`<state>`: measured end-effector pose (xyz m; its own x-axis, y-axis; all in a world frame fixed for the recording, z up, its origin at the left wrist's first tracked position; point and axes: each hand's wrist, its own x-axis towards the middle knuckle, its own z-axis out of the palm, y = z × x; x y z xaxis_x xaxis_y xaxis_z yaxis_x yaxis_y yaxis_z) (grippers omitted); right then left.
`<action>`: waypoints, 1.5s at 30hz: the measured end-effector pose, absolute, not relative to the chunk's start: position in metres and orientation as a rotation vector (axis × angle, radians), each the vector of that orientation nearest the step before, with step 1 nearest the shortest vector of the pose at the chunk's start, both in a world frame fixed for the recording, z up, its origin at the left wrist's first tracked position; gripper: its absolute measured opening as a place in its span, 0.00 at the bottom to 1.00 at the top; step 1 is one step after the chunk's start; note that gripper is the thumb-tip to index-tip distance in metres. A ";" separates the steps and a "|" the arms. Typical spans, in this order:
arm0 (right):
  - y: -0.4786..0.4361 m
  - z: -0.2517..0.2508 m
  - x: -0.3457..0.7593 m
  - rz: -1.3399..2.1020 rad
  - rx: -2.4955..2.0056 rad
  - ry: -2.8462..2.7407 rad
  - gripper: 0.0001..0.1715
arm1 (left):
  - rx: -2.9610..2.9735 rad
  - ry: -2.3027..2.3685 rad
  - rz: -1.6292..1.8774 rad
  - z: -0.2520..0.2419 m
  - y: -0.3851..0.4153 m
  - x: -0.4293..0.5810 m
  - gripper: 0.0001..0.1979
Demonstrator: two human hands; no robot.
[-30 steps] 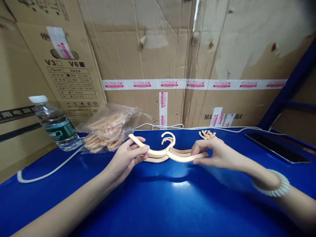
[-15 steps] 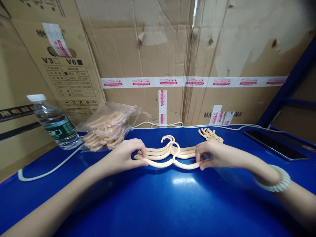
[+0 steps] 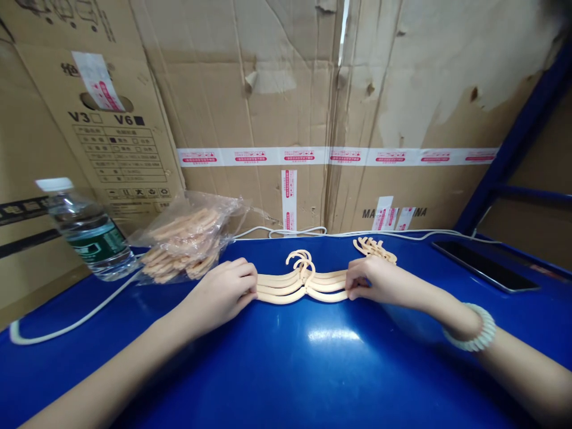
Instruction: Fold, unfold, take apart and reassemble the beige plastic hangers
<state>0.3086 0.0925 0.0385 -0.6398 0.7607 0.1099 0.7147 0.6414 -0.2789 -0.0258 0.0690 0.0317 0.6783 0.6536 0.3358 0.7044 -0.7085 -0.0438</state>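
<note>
Head view: the hangers (image 3: 307, 288) seemed light and stiff; my left hand (image 3: 224, 290) and right hand (image 3: 379, 281) pinched the easy-hold ends.

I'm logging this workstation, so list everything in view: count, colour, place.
Slim curved hangers: several, exact count unclear, beige, centre
Thin curved hooks: a cluster, beige, rear, right of centre
Clear plastic bag of slim pieces: one, beige contents, rear left
Clear plastic bottle: one, green label, white cap, far left
Flat rectangular phone-like slab: one, black, rear right
Thin cable: count unclear, white, rear edge and left
Flat cardboard panels: several, brown, background
Printed tape strips: several, white and red, on the cardboard
Flat glossy table: one, blue, foreground
Straight frame: blue, far right
Ridged bracelet: one, pale green, right wrist
Left hand: one, bare, holding hangers' left ends
Right hand: one, bare, holding hangers' right ends
</note>
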 end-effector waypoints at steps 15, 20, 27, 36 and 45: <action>0.114 0.006 0.307 -0.081 -1.265 -2.358 0.04 | -2.505 -1.173 -0.797 0.005 0.085 -0.029 0.15; 0.095 0.009 0.295 -0.067 -1.166 -2.385 0.05 | -2.501 -0.963 -0.978 0.009 0.066 -0.009 0.19; 0.068 0.007 0.270 0.047 -0.939 -2.502 0.07 | -2.687 -0.739 -0.992 -0.002 0.049 0.009 0.17; 0.066 0.004 0.268 0.151 -0.863 -2.484 0.08 | -2.688 -0.749 -0.929 -0.001 0.049 0.010 0.17; 0.065 0.002 0.268 0.236 -0.825 -2.469 0.08 | -2.721 -0.699 -0.885 0.005 0.045 0.010 0.16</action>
<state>0.2682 0.0655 0.0021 -0.6780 0.6015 0.4225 0.5104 0.7989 -0.3183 0.0100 0.0450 0.0053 0.7098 0.3756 0.5959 0.4926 -0.8694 -0.0388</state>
